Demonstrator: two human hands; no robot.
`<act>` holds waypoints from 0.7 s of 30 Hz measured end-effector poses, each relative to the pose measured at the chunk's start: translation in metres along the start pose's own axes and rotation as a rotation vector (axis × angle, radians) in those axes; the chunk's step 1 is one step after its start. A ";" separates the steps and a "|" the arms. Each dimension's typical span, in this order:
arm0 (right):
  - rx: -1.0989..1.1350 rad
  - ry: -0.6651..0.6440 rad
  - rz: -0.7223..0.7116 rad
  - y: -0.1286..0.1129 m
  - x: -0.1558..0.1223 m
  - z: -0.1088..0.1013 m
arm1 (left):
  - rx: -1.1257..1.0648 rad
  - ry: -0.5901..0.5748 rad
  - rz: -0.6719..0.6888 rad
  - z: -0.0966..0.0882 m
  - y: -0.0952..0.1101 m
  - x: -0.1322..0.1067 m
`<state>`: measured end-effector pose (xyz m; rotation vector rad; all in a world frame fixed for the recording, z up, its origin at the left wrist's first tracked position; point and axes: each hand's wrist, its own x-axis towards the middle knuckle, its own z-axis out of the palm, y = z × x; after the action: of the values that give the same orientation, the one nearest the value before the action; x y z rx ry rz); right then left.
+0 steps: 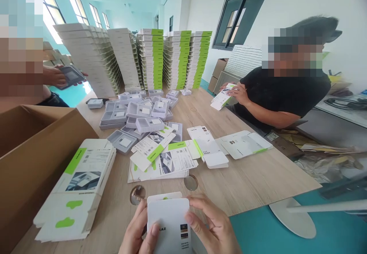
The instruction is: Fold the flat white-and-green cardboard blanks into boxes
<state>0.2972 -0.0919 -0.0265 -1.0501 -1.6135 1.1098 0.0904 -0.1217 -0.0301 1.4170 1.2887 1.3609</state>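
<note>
A white printed carton is held up in front of me at the table's near edge, its flap end pointing away. My left hand grips its left side, thumb on the front face. On the other side, my right hand pinches the upper right edge between thumb and fingers. Just beyond lies a stack of flat printed cartons, with a loose flat carton on top. Another white carton rests to the right of them.
A banded bundle of flat cartons lies beside a brown cardboard box at left. Plastic trays are heaped mid-table, before tall stacks of boxes. A co-worker at right handles a carton; another person's hand holds a grey item.
</note>
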 end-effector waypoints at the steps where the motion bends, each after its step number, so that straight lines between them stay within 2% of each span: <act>1: -0.040 0.018 -0.036 0.004 -0.004 0.000 | -0.006 -0.002 -0.013 0.000 0.000 0.000; 4: -0.101 0.043 -0.027 0.009 -0.010 -0.002 | -0.021 -0.007 -0.073 -0.002 -0.001 -0.001; 8: 0.082 -0.125 0.162 0.002 -0.007 -0.009 | -0.053 -0.002 -0.182 -0.005 -0.004 -0.002; 11: 0.232 -0.191 0.268 -0.008 0.003 -0.015 | -0.070 -0.038 -0.206 -0.009 -0.006 0.000; 14: 0.298 -0.303 0.286 -0.014 0.014 -0.020 | -0.098 -0.190 -0.217 -0.016 -0.005 0.005; 17: 0.289 -0.411 0.333 -0.016 0.025 -0.023 | -0.176 -0.378 -0.329 -0.022 0.003 0.015; 19: 0.275 -0.414 0.346 -0.016 0.028 -0.023 | -0.156 -0.433 -0.367 -0.025 0.010 0.023; 21: 0.271 -0.387 0.332 -0.017 0.029 -0.022 | -0.043 -0.465 -0.281 -0.025 0.018 0.031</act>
<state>0.3084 -0.0641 -0.0004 -0.9842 -1.5499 1.7913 0.0654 -0.0976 -0.0028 1.3593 1.0892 0.8067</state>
